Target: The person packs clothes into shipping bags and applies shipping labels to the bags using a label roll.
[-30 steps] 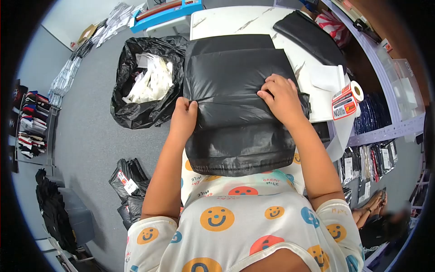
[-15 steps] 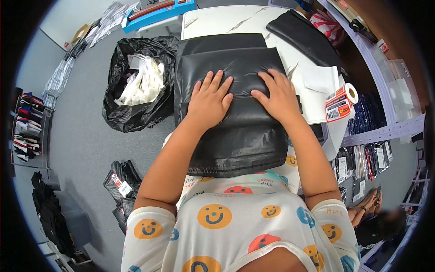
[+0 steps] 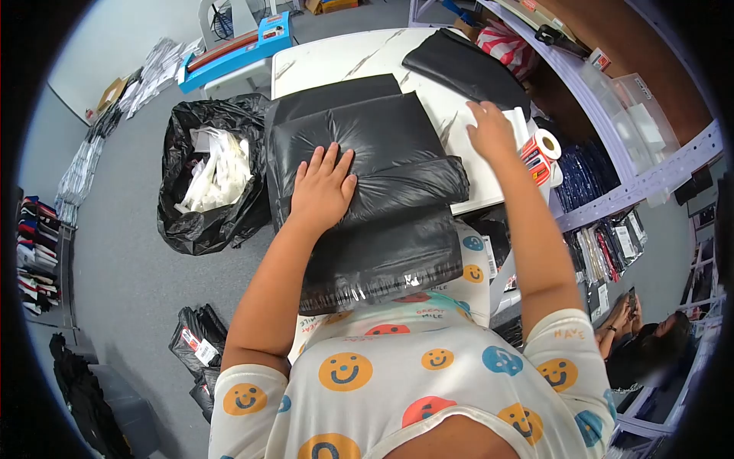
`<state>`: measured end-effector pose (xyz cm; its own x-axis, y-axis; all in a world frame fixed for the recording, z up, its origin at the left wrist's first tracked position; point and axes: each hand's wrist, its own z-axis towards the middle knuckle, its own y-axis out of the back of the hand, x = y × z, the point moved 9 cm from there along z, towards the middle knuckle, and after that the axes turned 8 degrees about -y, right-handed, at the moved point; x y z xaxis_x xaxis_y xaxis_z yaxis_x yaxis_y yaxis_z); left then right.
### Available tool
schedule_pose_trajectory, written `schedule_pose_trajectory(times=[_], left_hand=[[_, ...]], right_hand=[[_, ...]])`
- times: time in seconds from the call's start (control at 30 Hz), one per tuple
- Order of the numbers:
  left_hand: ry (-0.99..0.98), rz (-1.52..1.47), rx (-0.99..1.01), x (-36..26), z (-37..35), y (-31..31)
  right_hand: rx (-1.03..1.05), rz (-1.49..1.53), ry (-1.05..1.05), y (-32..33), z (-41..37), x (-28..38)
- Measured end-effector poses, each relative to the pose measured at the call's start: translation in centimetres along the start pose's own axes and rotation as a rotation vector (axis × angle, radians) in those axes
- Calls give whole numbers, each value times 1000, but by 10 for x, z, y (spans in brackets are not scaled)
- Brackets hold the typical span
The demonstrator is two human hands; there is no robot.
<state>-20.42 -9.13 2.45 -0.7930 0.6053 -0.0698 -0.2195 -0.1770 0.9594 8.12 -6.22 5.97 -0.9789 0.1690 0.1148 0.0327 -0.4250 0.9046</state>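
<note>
A large black plastic mailer bag (image 3: 386, 134), puffed out and creased, rests partly on the table and hangs over the front edge toward my lap. My left hand (image 3: 323, 191) lies flat on it with the fingers spread. My right hand (image 3: 491, 134) is off the bag, over the right side of the table, its fingers apart and nothing visible in them. It is close to a flat folded black bag (image 3: 470, 67) and some white paper (image 3: 518, 121). Beside the right wrist stands a roll of red and white labels (image 3: 537, 157).
An open black bin bag (image 3: 174, 191) full of white plastic scraps stands left of the white marbled table (image 3: 313, 63). Black parcels (image 3: 200, 336) lie on the floor. A purple shelf frame (image 3: 646, 176) borders the right. Another person (image 3: 650, 344) sits at lower right, holding a phone.
My right hand has lifted off the black mailer bag and moved right, toward the paper and label roll. The left hand stays flat on the bag. The whole view has shifted slightly.
</note>
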Motion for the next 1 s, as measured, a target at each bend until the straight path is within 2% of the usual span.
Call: schedule_pose_trajectory(times=[0.07, 0.17, 0.27, 0.37, 0.47, 0.53, 0.6, 0.63, 0.67, 0.7, 0.77, 0.87, 0.93, 0.97, 1.0], left_hand=[[-1, 2, -13, 0, 0, -1], [13, 5, -14, 0, -1, 2], [40, -10, -55, 2, -3, 10], [86, 36, -156, 15, -10, 19], [170, 6, -168, 40, -20, 19], [227, -4, -187, 60, -25, 18], [279, 37, -166, 78, -28, 17], [297, 77, -166, 84, -28, 18], [263, 112, -247, 82, -28, 30], [190, 66, -359, 74, -25, 44], [29, -22, -584, 53, -20, 81], [-335, -199, -838, -22, -18, 163], [-543, -177, -839, -71, -24, 201], [-611, -242, -741, -88, -27, 211], [-675, -248, -719, -98, -35, 213]], right_hand=[[265, -264, -178, -17, 11, -32], [167, -398, -333, -20, 44, -82], [323, -351, -523, -39, 63, -128], [377, -320, -620, -51, 72, -145], [395, -332, -526, -49, 85, -135], [287, -305, -406, -34, 99, -119], [178, -83, -300, 2, 123, -102], [155, 117, -322, 43, 110, -76], [129, 317, -337, 86, 97, -48], [7, 531, -258, 116, 85, -31], [168, 786, -211, 146, 59, 6], [320, 773, -76, 160, 6, 66], [473, 788, 66, 159, -33, 112], [553, 839, 127, 160, -52, 131], [652, 984, 99, 160, -69, 144]])
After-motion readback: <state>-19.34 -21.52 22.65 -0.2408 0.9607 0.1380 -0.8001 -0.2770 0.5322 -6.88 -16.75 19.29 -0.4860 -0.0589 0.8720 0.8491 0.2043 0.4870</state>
